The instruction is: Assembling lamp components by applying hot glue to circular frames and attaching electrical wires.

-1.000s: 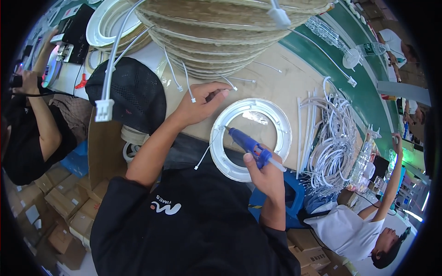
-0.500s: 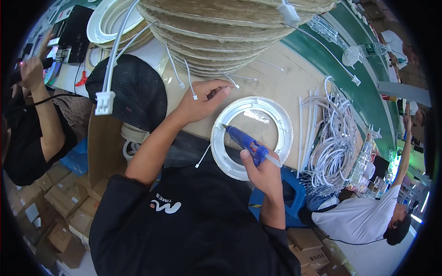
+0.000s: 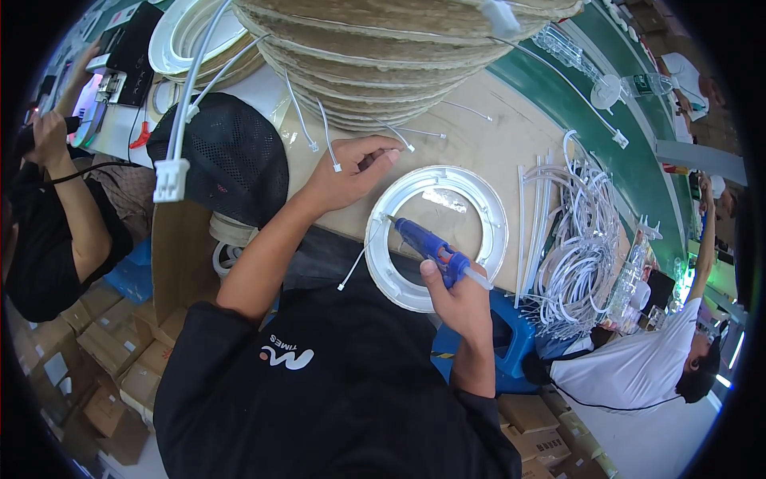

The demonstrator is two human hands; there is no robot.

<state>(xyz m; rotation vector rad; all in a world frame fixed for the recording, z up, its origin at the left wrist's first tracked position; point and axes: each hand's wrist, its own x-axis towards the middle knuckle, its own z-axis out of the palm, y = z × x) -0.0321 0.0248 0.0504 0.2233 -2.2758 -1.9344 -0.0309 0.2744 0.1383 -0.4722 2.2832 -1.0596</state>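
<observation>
Co-worker in white shirt (image 3: 630, 363) at right has leaned and swung an arm farther out since a second ago; blue hot glue gun (image 3: 431, 245) barely shifted. Gun: smooth translucent plastic body, metal nozzle, clear glue stick poking out the back. Right hand (image 3: 463, 307) has its fingers wrapped round the grip, thumb up on the rear. Nozzle tip sits at the inner left side of white plastic ring (image 3: 493, 227), a glossy flat annulus with a raised rim, lying on the desk (image 3: 499, 152). Thin white lead (image 3: 352, 269) runs off the ring's left side, small connector on its end. Left hand (image 3: 347, 176) on the desk, fingers curled, thumb-index gap narrow, white connector (image 3: 410, 148) right at the tips; can't tell if pinched. Beyond: ribbed tan lantern-like body (image 3: 415, 72), rough-skinned, leads dangling. Right: tangled glossy white cables (image 3: 574, 247). Left: black mesh fabric (image 3: 231, 160), draped.
</observation>
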